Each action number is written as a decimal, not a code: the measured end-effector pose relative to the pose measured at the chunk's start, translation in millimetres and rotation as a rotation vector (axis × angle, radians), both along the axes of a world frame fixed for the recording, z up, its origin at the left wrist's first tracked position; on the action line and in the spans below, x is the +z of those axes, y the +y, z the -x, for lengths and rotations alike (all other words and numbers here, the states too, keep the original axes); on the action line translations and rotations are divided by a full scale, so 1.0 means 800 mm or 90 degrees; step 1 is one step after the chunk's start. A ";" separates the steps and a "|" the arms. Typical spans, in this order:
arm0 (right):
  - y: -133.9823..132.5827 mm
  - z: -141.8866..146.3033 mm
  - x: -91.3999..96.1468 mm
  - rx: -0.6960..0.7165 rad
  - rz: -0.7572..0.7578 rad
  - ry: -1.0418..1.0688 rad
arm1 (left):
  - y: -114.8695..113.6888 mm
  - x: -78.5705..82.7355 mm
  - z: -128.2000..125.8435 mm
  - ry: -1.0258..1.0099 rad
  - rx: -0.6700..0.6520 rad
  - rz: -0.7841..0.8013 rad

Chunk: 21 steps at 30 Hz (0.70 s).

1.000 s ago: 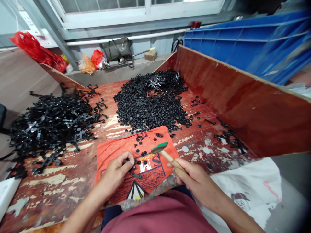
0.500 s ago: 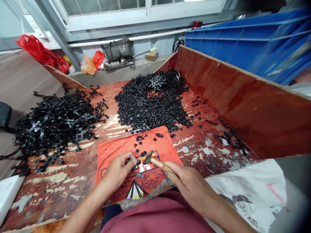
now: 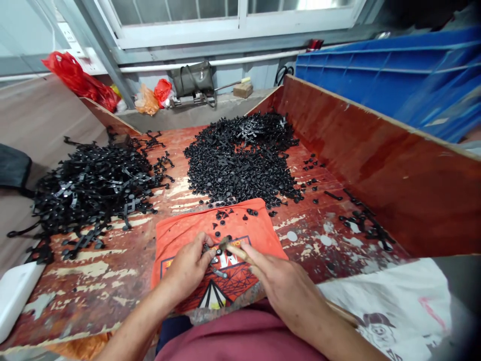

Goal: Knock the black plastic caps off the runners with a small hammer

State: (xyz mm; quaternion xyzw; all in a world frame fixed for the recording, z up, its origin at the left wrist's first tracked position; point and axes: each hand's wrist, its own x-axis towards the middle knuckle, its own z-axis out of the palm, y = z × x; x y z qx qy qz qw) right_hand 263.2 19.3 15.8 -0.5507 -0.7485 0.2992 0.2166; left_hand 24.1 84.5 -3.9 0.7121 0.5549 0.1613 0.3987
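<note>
In the head view, my left hand (image 3: 190, 263) pinches a small black jointed metal bracket (image 3: 219, 272) on an orange printed cloth (image 3: 176, 228). Thumb and index finger are closed at its upper end, which they partly hide. My right hand (image 3: 283, 283) is wrapped round the wooden handle of a small hammer (image 3: 240, 253). Its head, slightly blurred, is just right of my left fingertips, over small black studs by the bracket; I cannot tell whether it touches them. Loose black studs (image 3: 221, 214) lie on the upper part of the cloth.
A large heap of black studs (image 3: 240, 170) lies behind the cloth, and a heap of black jointed brackets (image 3: 97, 175) at left. A red-brown board (image 3: 361, 150) walls the right side, with a blue crate (image 3: 376, 75) beyond. A white sack (image 3: 406, 296) is at front right.
The hammer head has turned and come lower, nearer my left fingertips. My left hand still pinches the bracket. The whole view has shifted slightly.
</note>
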 end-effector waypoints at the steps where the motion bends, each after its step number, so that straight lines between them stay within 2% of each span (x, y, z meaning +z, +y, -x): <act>1: 0.000 0.000 -0.001 -0.013 -0.013 0.001 | -0.001 -0.001 0.000 0.005 -0.003 0.002; 3: 0.000 0.002 -0.002 -0.030 -0.031 -0.002 | -0.002 -0.003 0.001 0.008 0.001 0.001; 6: 0.001 0.006 -0.001 -0.005 0.009 0.006 | -0.005 0.001 0.000 -0.004 0.025 0.006; 8: 0.002 0.006 0.001 -0.007 0.029 0.046 | -0.007 0.011 0.000 -0.020 0.036 0.019; 11: 0.005 -0.004 0.005 -0.062 0.022 0.137 | -0.009 0.035 0.002 -0.048 0.039 0.023; 14: 0.005 -0.017 0.005 -0.092 0.038 0.163 | -0.006 0.048 0.004 -0.073 -0.024 0.030; 17: 0.000 -0.024 0.001 -0.083 0.071 0.144 | -0.005 0.040 0.001 -0.093 -0.083 0.043; 21: -0.008 -0.022 -0.003 -0.077 0.088 0.139 | -0.006 0.020 -0.012 -0.094 -0.076 0.052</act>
